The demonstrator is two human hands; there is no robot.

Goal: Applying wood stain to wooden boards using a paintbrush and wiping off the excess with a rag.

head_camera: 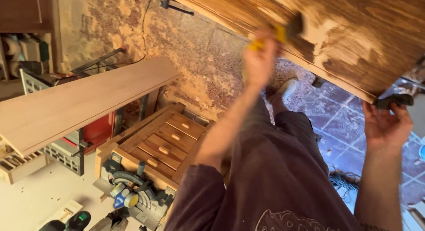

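Overhead, blotchy half-stained wooden panel, left hand gripping yellow-handled brush, right hand clutching dark clamp

Few labels show, and no screens or signs. A small blue, roughly triangular label sits on the miter saw at the lower left, beside its yellow knob. On the shelf at the upper left stand pale boxes, one with a green patch, too blurred to tell more.
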